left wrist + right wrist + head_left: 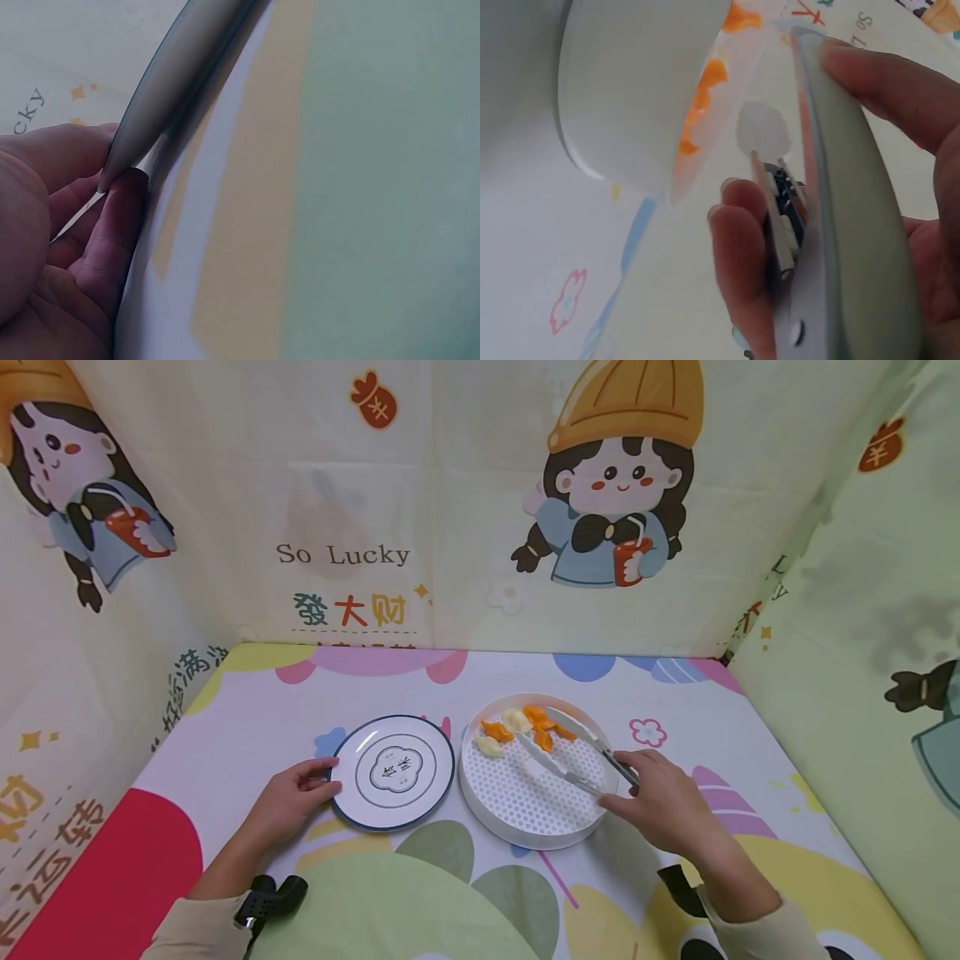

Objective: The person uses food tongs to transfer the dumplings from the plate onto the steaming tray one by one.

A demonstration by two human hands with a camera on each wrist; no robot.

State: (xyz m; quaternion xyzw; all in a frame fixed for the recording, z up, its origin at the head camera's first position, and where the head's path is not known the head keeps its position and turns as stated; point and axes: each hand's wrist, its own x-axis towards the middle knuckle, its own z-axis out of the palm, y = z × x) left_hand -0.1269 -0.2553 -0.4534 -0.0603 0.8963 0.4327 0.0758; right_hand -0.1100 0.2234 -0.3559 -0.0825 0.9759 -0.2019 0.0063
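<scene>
My left hand (292,797) pinches the left rim of a round white plate (426,764) with a dark blue edge and characters in its centre. In the left wrist view the plate's rim (161,97) sits between thumb and fingers. My right hand (667,797) holds metal tongs (592,742), arms spread, over a round white tray (517,802) with a patterned floor. Close by the tong tips, orange pieces (497,732) and cream pieces (489,747), dumpling-like, lie at the tray's back. The right wrist view shows the pale tongs handle (862,225) in my grip.
A colourful printed cloth (360,893) covers the table. Cartoon-printed fabric (465,510) hangs behind it and along both sides. The plate and tray stand side by side, with a narrow gap between them.
</scene>
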